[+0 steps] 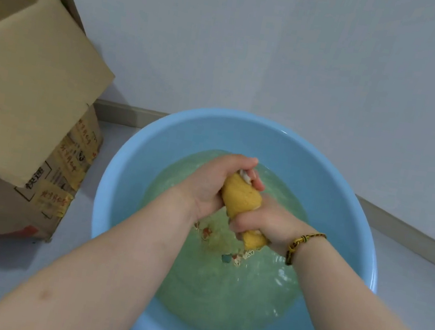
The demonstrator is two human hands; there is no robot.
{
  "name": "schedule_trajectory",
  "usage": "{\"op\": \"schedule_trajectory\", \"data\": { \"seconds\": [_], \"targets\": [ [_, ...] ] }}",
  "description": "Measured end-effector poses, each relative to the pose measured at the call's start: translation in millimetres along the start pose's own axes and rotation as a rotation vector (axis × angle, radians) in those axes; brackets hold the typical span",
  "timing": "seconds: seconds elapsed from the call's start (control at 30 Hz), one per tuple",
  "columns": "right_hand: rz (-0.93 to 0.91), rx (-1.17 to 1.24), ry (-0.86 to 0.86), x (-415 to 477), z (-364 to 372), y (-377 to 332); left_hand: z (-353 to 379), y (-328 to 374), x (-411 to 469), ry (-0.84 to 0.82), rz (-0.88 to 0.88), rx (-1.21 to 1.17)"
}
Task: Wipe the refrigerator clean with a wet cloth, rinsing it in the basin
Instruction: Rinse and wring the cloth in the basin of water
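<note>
Closest to me, the right hand (pixel 261 224), a braided bracelet (pixel 301 243) on its wrist, is clenched round the lower end of the yellow cloth (pixel 240 197). Just past it, the left hand (pixel 214 185) grips the upper end, fingers curled tight. The cloth is bunched into a roll between both fists, above the greenish water (pixel 224 294) in the blue basin (pixel 186 137). Off left sits a cardboard box (pixel 20 105), and beyond that the white wall (pixel 286 47).
</note>
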State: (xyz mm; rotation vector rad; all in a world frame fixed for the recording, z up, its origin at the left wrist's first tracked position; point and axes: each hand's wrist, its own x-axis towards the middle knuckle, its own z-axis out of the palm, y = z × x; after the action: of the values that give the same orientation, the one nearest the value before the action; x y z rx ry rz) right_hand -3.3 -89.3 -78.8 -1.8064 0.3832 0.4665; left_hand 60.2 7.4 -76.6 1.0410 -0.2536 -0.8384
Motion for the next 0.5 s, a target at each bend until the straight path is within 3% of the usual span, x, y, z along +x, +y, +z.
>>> {"op": "schedule_trajectory", "data": {
  "seconds": [0.07,0.1,0.17,0.27,0.33,0.43,0.5],
  "targets": [
    [-0.051,-0.386,0.078,-6,-12,-3,-3,10,-3,-0.102,-0.033,-0.125],
    [-0.141,-0.594,0.128,-9,-18,-4,-5,15,-4,-0.109,-0.056,-0.197],
    [-0.444,-1.065,0.386,-12,-27,-1,-10,17,-6,-0.069,-0.128,-0.188],
    [-0.867,-1.394,0.750,-1,-32,10,-11,13,-12,-0.217,-0.424,0.246],
    [-1.046,-1.480,0.770,7,-31,10,-6,11,-17,-0.305,-0.595,0.557],
    [-1.194,-1.572,0.739,13,-31,11,2,0,-11,-0.172,-0.565,1.018],
    [-1.083,-1.579,0.682,13,-28,13,8,-8,-5,0.004,-0.444,1.247]
  ]
}}
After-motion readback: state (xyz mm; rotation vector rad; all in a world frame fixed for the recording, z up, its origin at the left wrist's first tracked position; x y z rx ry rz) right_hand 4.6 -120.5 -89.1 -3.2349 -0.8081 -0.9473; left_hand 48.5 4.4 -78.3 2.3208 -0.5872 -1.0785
